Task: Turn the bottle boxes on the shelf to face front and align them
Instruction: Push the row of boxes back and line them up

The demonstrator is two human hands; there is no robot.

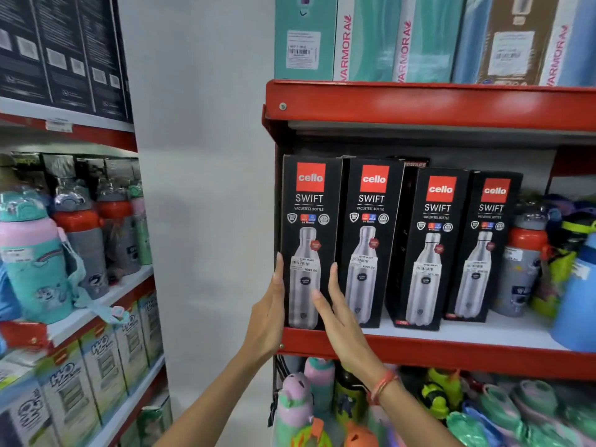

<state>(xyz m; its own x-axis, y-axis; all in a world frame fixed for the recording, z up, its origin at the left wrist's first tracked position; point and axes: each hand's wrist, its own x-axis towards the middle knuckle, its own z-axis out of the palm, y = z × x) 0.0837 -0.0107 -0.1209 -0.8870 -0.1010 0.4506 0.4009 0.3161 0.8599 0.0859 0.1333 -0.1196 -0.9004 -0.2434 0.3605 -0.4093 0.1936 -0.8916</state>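
Both hands are raised to the leftmost bottle box [309, 240], a tall black carton with a red logo square and a steel bottle printed on its front. The left hand [269, 314] lies flat along the box's left edge, its fingers [278, 272] stretched straight up and pressed against that side. The right hand [335, 312] is spread open over the lower front of the same box, its fingers [332, 279] extended and reaching the seam where this box meets the next; neither hand curls around anything, so the box is steadied between open palms rather than gripped. An orange-red thread bracelet [383, 383] circles the right wrist.

The box stands upright at the left end of the red shelf [451, 350], front panel facing out, its base at the shelf's front lip. Just right of the right fingers stands a second box [371, 240], touching the first and also facing front. Farther right, two more boxes [429, 250] and [483, 246] stand set back deeper on the shelf, turned slightly and tilted. Beyond them is a grey bottle with an orange lid [525, 262]. Below the hands, colourful children's bottles [322, 388] crowd the lower shelf.
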